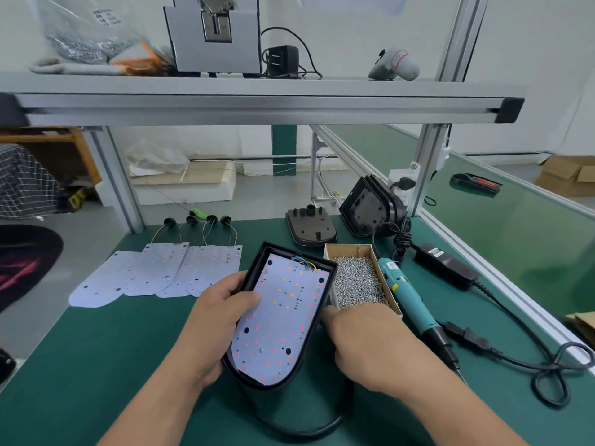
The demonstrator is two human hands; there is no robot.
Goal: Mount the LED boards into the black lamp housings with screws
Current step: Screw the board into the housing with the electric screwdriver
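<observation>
Hands first: our left hand (219, 320) grips the housing (252, 270) by its left wall, thumb lying flat on the board (283, 317). Our right hand (363, 336) sits just right of the housing, at the near end of the screw box (346, 251). Its back faces us and its fingers are hidden, so we cannot tell whether they pinch a screw or are spread.

The housing is held tilted over the green mat, open face up, with the board seated inside and its wires at the far end. Whether any screw is already in, we cannot tell.

We judge this to be the screw-fetching step. The screws (357, 281) touch our right hand, and the screwdriver (405, 294) lies beyond the box, right of the housing. The next move calls for one screw set upright in a board hole, the left hand keeping the board from shifting, then the driver picked up.

Left of the housing, spare boards (154, 272) lie fanned; behind it stand two more housings (310, 225).
</observation>
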